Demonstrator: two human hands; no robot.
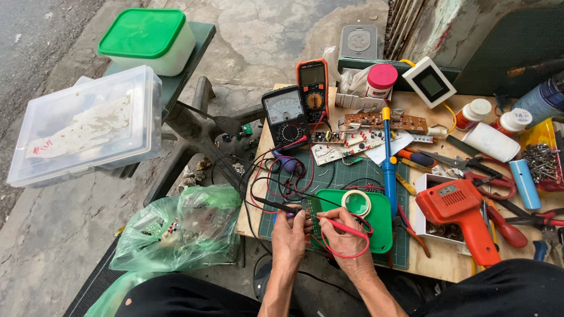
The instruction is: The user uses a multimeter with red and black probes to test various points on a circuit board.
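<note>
My left hand [290, 230] grips a black test probe [275, 205] whose tip points right onto a small green circuit board [314, 220] on the cutting mat [343, 176]. My right hand [341, 235] holds a red test probe [343, 226], tip pointing left onto the same board. Red and black leads run back to an analogue multimeter [285, 114] standing next to an orange digital multimeter [312, 88]. A green lid [379, 220] with a roll of tape [356, 202] lies just right of my hands.
An orange heat gun [464, 217], a blue soldering tool [389, 170], pliers [499, 194], loose circuit boards [382, 122] and bottles [490, 141] crowd the wooden table's right side. Plastic boxes [88, 126] sit on a stool at left. A green bag [182, 232] of parts lies on the ground.
</note>
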